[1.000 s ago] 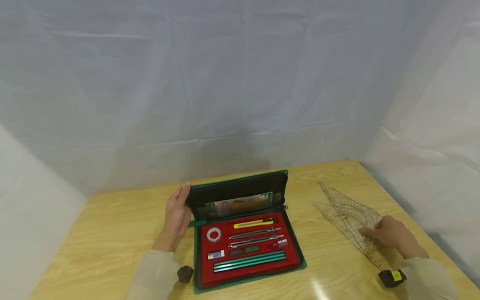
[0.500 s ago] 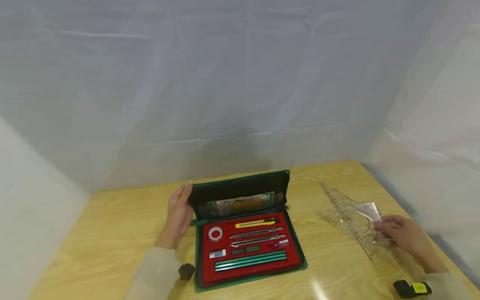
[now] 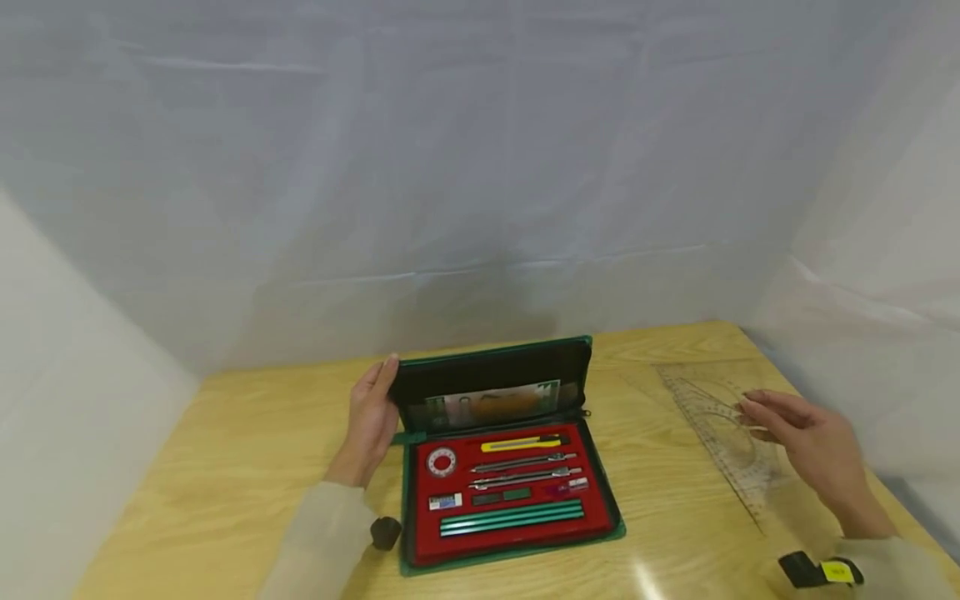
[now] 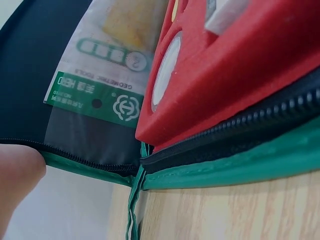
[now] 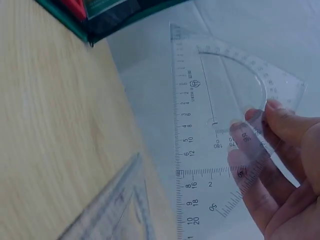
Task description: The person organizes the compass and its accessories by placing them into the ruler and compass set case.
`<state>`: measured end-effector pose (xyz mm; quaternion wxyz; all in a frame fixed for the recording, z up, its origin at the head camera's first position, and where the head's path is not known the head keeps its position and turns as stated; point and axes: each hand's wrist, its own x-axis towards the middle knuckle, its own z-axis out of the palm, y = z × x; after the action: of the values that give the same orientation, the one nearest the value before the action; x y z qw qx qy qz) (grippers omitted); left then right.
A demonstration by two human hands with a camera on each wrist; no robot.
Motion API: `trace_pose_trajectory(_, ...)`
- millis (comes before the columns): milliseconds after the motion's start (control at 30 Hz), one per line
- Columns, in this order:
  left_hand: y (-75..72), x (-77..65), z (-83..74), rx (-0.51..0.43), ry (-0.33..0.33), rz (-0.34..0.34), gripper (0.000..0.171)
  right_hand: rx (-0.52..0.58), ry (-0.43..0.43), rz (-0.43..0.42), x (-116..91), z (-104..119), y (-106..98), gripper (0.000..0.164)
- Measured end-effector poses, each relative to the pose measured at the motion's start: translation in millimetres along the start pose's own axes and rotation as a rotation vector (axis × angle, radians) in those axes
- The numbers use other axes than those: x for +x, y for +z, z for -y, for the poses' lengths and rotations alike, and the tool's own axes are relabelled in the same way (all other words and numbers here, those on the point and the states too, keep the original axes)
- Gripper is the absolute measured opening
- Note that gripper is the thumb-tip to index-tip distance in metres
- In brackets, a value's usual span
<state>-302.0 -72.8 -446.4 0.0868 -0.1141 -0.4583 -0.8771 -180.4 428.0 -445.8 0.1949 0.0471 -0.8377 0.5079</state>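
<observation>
Head view: my left hand [image 3: 371, 417] grips the raised lid [image 3: 491, 375] of the case [image 3: 420, 537], which sits on the desk [image 3: 225, 483]. My right hand [image 3: 821, 442] pinches a clear set square [image 5: 187, 125] above the desk, thumb in front, fingers behind; a second set square [image 5: 115, 215] lies below.

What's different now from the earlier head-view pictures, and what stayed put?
The right hand has raised one clear set square up from the table, away from the other set square, which stays lying there. The left hand still holds the lid up, and the green pencils and yellow cutter remain in their red tray.
</observation>
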Motion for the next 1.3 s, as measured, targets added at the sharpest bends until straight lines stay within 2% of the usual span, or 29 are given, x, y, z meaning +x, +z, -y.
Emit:
trace_pose_trajectory(167, 2.7, 0.1, 3.1, -0.002, -0.001, 0.003, 0.028, -0.029, -0.057, -0.012, 6.1, 19.9, 16.2, 0.026)
trace_pose_trajectory(433, 8.1, 0.5, 7.4, -0.001, -0.018, 0.016, 0.026, -0.047, -0.254, 0.014, 18.4, 43.2, 49.9, 0.016)
trace_pose_trajectory(567, 9.0, -0.6, 8.2, -0.002, -0.032, 0.031, 0.027, -0.064, -0.321, 0.035, 25.5, 56.6, 70.4, 0.016)
trace_pose_trajectory(667, 9.2, -1.5, 8.2, 0.001, -0.039, 0.036, 0.027, -0.155, -0.392, 0.029, 31.4, 66.1, 86.6, 0.018)
trace_pose_trajectory(833, 8.9, -2.0, 7.9, -0.002, -0.042, 0.03, 0.027, -0.328, -0.567, -0.01, 40.1, 81.1, 114.4, 0.02)
trace_pose_trajectory(967, 8.3, -2.3, 7.8, -0.013, -0.038, 0.034, 0.027, -0.41, -0.661, -0.005, 45.4, 94.4, 131.2, 0.021)
trace_pose_trajectory(1133, 6.2, -3.2, 6.4, -0.01, -0.032, 0.039, 0.027, -0.42, -0.702, 0.031, 53.5, 105.1, 150.2, 0.021)
trace_pose_trajectory(1300, 4.3, -4.5, 5.9, -0.006, -0.027, 0.036, 0.027, -0.408, -0.667, 0.096, 58.3, 115.6, 169.0, 0.017)
